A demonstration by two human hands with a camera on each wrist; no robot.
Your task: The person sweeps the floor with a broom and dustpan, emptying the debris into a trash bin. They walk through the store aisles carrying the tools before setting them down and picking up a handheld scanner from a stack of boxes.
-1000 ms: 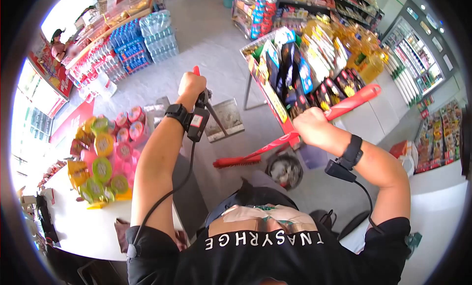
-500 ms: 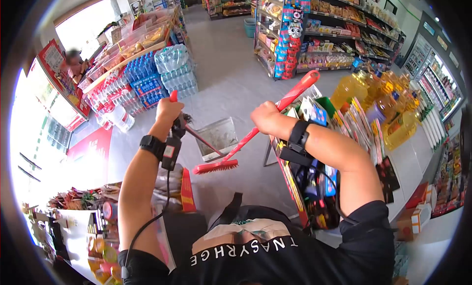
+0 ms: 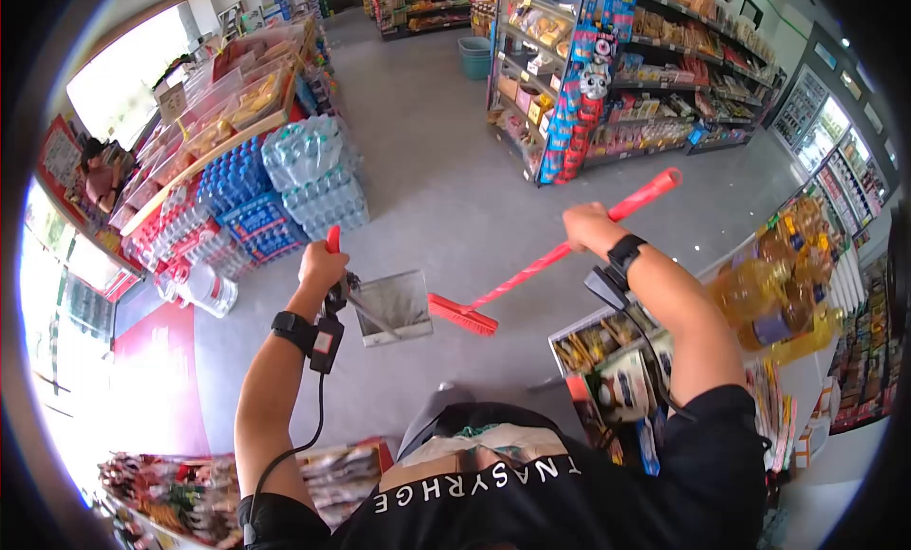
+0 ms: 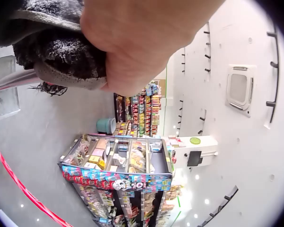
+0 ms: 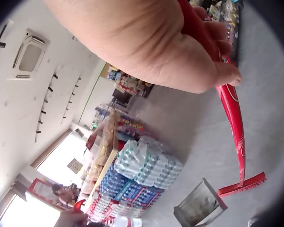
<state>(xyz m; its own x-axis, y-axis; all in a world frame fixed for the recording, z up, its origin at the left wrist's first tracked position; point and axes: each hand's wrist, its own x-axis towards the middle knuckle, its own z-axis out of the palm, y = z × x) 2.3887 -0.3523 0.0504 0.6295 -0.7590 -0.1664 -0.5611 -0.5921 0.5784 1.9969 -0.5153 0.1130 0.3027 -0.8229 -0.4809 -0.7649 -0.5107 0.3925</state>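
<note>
The left hand [image 3: 324, 265] grips the red-tipped handle of a long-handled dustpan [image 3: 395, 308], whose pan lies on the grey floor. Dark fuzzy cloth-like material [image 4: 66, 52] sits beside that hand in the left wrist view. The right hand [image 3: 590, 227] is wrapped round the red handle of a broom [image 3: 520, 278]; its fingers and thumb [image 5: 225, 74] close on it in the right wrist view. Just right of the pan is the red broom head [image 3: 462, 315], bristles downward, with a small gap between them.
Stacked bottled water [image 3: 313, 175] and a large clear jug [image 3: 204, 289] stand at the left. Snack shelves [image 3: 541, 85] and a teal bin [image 3: 474, 56] are ahead. Packaged goods and oil bottles [image 3: 759, 294] are close on the right. A person [image 3: 98, 175] is at far left.
The view has shifted, with more floor ahead showing. The broom head has come out from in front of the pan to its right side. Both hands keep their grips.
</note>
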